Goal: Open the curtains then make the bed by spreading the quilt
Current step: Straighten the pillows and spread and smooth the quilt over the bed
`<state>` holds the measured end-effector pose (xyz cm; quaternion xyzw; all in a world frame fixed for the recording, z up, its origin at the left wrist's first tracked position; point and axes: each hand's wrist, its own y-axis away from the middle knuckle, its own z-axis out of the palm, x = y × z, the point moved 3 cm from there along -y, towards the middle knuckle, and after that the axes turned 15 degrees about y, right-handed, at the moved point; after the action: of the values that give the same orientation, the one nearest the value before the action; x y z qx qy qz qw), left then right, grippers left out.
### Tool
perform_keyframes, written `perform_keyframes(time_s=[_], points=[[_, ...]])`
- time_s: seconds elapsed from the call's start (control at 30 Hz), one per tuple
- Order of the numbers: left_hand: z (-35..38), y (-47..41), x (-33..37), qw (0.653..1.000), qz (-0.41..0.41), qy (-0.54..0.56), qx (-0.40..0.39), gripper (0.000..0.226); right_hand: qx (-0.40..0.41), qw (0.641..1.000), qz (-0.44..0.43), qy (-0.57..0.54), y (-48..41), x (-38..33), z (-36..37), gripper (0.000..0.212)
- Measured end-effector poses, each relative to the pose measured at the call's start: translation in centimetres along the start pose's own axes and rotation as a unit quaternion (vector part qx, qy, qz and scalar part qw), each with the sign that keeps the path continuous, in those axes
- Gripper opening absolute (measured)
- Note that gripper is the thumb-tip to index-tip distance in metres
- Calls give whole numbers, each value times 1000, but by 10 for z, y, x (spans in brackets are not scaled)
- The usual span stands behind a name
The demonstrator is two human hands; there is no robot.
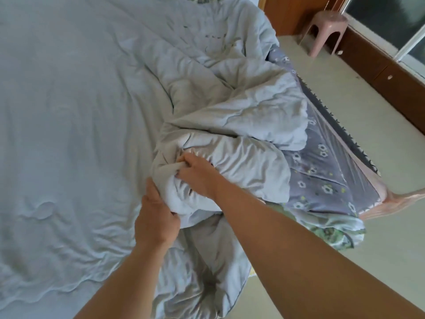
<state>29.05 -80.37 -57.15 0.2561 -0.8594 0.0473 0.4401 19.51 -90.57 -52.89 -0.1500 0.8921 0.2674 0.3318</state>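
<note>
- Left grip: clenched around a thick bunched fold of the pale blue quilt, with the thumb lying along the fold's left side.
- Right grip: just beyond the left one, with the fingers curled into the same bunch and pinching a ridge of cloth. The forearm crosses the frame from the lower right.
- Quilt: it lies on the bed. It is smooth and flat across the left side, and heaped in deep creases on the right around both grips. One part hangs over the near edge.
- Floral sheet: grey-purple with white flowers, uncovered along the bed's right edge beside the heap.
- Green-patterned cloth: hangs at the bed's near right corner, partly under the right forearm.
- Floor: pale, to the right of the bed.
- Pink plastic stool: stands upright on the floor by the brown wooden wall base, well apart from the grips.
</note>
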Motion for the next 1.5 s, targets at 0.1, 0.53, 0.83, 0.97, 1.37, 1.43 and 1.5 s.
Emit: perform_keyframes(time_s=[0.1, 0.53, 0.83, 0.97, 1.37, 1.43, 1.5], points=[[10, 2, 6, 998, 60, -24, 1, 96, 76, 997, 13, 16, 6, 12, -2, 34], [148, 41, 111, 892, 350, -272, -84, 91, 136, 912, 249, 296, 77, 220, -100, 45], [226, 54, 109, 880, 94, -456, -93, 60, 81, 842, 86, 526, 87, 301, -103, 80], [238, 65, 109, 880, 32, -469, -67, 73, 86, 859, 77, 498, 84, 309, -129, 55], [331, 94, 152, 891, -12, -403, -209, 89, 182, 847, 342, 365, 145, 432, -248, 105], [341, 96, 153, 888, -21, -389, -243, 81, 192, 834, 213, 472, 137, 412, -246, 114], [348, 96, 152, 885, -18, -381, -266, 74, 189, 829, 48, 524, 128, 390, -238, 118]])
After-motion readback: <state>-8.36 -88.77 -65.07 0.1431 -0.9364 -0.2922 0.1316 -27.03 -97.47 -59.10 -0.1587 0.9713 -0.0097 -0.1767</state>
